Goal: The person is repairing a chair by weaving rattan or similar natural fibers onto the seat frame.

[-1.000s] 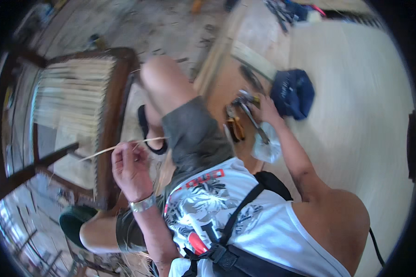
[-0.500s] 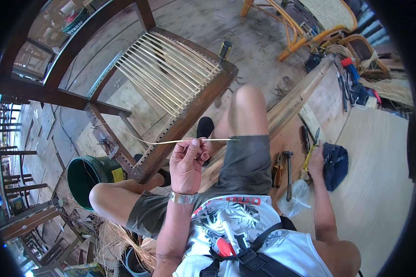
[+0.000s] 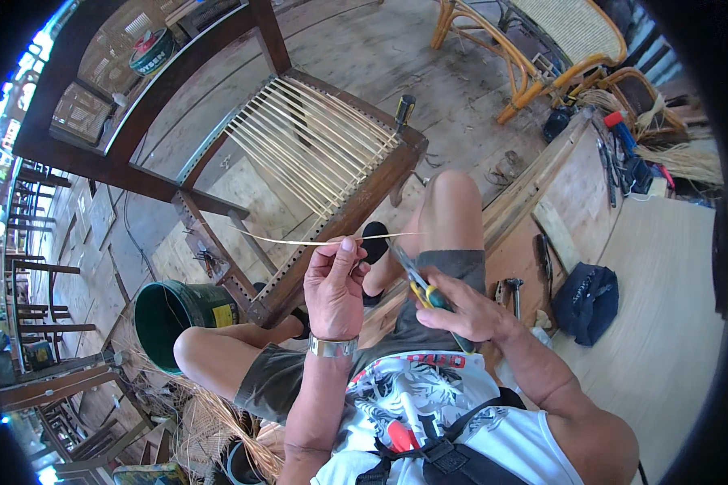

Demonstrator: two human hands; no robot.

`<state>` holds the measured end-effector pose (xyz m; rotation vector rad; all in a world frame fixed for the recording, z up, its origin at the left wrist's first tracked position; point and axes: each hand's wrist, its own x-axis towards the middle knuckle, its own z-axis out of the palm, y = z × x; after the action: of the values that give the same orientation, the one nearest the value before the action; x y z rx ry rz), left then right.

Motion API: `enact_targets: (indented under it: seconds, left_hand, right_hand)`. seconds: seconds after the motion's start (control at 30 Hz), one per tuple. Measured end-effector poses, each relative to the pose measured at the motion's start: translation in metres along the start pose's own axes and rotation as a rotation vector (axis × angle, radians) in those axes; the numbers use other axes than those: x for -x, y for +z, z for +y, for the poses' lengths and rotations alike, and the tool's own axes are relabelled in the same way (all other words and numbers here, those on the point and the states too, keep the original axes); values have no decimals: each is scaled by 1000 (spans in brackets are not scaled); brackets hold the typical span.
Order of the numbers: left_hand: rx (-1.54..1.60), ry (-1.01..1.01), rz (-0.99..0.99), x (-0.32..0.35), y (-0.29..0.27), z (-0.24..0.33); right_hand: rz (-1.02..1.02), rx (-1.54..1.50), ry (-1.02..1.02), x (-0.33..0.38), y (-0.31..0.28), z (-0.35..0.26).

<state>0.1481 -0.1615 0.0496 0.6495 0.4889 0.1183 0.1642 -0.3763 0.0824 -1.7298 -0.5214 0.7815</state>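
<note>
Centrally, just above the person's lap, a thin pale strip of cane (image 3: pixel 291 242) runs roughly level from left to right, pinched near its middle between the thumb and fingers of the left hand (image 3: pixel 336 287), a narrow grip. Its two ends are free, the left one bending slightly upward. It looks very light and springy, stiff enough to carry its own length, yet probably apt to split if creased sharply; a light pinch close to the working end should steady it best. The right hand (image 3: pixel 465 311) is closed around the yellow and dark green handles of a pair of pliers (image 3: pixel 419 287), whose metal nose points up and left, near the strip; whether they touch cannot be told. The pliers are likely rigid and fairly heavy for their size, best held well back on the handles. Beyond the hands stands a dark wooden chair (image 3: pixel 340 214), pale strands (image 3: pixel 307 141) stretched across its seat frame.
</note>
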Motion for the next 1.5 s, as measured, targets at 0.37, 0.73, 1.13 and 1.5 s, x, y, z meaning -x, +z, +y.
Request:
enact_targets:
  seconds: [0.37,0.73,1.13,1.5]
  left_hand:
    - [-601,347,76,-20,-26,50]
    - [-1193,701,49,-54,-42,66]
    - [-1406,760,-1,-79,-52,42]
    - [-1416,779,-32,-74,-48,40]
  right_hand:
    - [554,-144,252,85,-50,34]
    - [700,908,904,201,-78,282]
    - [967,837,583,175,-85,246]
    - [927,698,255,73,-90,134]
